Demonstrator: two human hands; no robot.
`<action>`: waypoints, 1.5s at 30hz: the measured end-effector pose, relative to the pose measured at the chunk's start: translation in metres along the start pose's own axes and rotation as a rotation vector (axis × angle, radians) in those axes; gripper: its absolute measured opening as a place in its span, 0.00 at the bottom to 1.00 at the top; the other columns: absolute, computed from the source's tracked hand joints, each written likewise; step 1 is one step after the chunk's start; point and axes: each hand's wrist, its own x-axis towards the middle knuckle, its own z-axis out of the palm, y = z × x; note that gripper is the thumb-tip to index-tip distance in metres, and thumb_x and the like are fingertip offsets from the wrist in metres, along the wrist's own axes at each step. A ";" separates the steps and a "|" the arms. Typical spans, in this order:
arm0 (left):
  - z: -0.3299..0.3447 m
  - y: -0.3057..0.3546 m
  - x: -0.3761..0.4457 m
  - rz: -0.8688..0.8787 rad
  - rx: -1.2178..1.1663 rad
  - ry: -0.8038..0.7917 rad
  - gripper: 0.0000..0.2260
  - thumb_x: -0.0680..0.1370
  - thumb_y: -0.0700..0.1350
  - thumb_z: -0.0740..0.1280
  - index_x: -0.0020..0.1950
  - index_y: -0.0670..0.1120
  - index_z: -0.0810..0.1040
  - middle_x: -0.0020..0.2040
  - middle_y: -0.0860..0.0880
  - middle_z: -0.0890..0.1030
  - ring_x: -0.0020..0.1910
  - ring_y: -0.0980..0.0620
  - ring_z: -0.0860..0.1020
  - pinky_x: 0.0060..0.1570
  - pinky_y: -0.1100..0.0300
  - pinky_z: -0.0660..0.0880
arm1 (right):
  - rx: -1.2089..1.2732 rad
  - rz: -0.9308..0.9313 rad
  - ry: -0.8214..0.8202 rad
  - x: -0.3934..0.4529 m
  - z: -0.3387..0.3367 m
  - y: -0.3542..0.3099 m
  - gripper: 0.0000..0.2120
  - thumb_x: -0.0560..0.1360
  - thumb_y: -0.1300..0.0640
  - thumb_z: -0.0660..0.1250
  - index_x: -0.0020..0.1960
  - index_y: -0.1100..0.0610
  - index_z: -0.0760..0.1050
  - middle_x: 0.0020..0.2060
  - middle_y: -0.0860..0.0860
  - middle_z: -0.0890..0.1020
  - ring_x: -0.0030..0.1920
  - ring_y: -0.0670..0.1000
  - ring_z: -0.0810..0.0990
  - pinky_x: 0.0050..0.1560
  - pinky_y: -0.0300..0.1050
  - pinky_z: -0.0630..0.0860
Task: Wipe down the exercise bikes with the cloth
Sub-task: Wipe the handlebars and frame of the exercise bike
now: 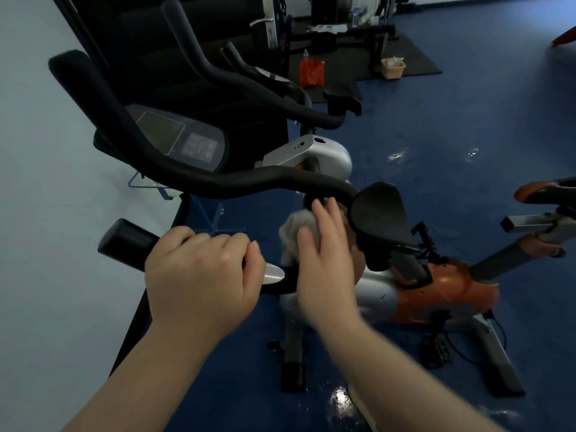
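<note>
The left hand (pixel 199 275) is gripping the near handlebar (pixel 124 241) while the right hand (pixel 324 254), fingers straight, is seemingly pressing the cloth (pixel 291 233) against the bar's bend, just right of the left hand.

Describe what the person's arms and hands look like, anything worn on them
Both forearms are bare as far as the frame shows, with no sleeves visible. The left hand and right hand wear no gloves, and no watch, rings or wristbands show. The right hand is slightly motion-blurred.
</note>
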 end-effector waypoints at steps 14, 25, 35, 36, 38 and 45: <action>-0.002 0.000 0.000 -0.013 -0.002 -0.055 0.20 0.78 0.45 0.57 0.25 0.46 0.67 0.20 0.51 0.67 0.20 0.49 0.64 0.35 0.55 0.66 | -0.131 -0.071 -0.122 -0.007 -0.013 0.002 0.22 0.81 0.49 0.51 0.74 0.44 0.58 0.74 0.32 0.55 0.71 0.29 0.49 0.72 0.29 0.50; -0.002 -0.001 0.001 -0.004 -0.010 -0.093 0.19 0.77 0.45 0.58 0.25 0.47 0.66 0.20 0.52 0.67 0.20 0.50 0.64 0.35 0.55 0.66 | 0.030 0.077 -0.109 -0.013 -0.003 -0.003 0.24 0.80 0.47 0.52 0.72 0.34 0.48 0.74 0.31 0.41 0.65 0.21 0.40 0.56 0.14 0.47; -0.003 -0.001 0.003 -0.012 -0.005 -0.100 0.19 0.77 0.46 0.57 0.25 0.48 0.67 0.20 0.52 0.67 0.20 0.49 0.66 0.36 0.55 0.66 | -0.069 0.104 -0.168 -0.030 -0.002 0.001 0.31 0.78 0.39 0.49 0.73 0.36 0.34 0.73 0.35 0.32 0.66 0.25 0.34 0.62 0.21 0.42; -0.005 -0.001 0.004 -0.017 -0.006 -0.098 0.19 0.77 0.45 0.57 0.25 0.48 0.65 0.20 0.52 0.66 0.20 0.49 0.65 0.35 0.55 0.66 | -0.029 0.152 -0.166 -0.014 -0.004 0.000 0.30 0.80 0.43 0.51 0.76 0.41 0.40 0.76 0.39 0.40 0.71 0.31 0.41 0.66 0.26 0.44; -0.009 0.001 0.006 -0.036 -0.014 -0.097 0.19 0.77 0.45 0.57 0.26 0.48 0.64 0.20 0.52 0.65 0.20 0.49 0.64 0.35 0.55 0.66 | 0.079 0.233 -0.144 0.014 -0.012 -0.007 0.22 0.81 0.47 0.53 0.74 0.47 0.57 0.73 0.47 0.64 0.70 0.42 0.64 0.69 0.37 0.61; -0.012 0.003 0.008 -0.046 -0.008 -0.077 0.19 0.78 0.45 0.57 0.26 0.48 0.63 0.20 0.52 0.65 0.20 0.50 0.63 0.35 0.55 0.66 | 0.290 0.344 -0.081 0.002 -0.010 -0.002 0.11 0.80 0.46 0.56 0.61 0.42 0.70 0.48 0.41 0.81 0.46 0.37 0.80 0.47 0.37 0.75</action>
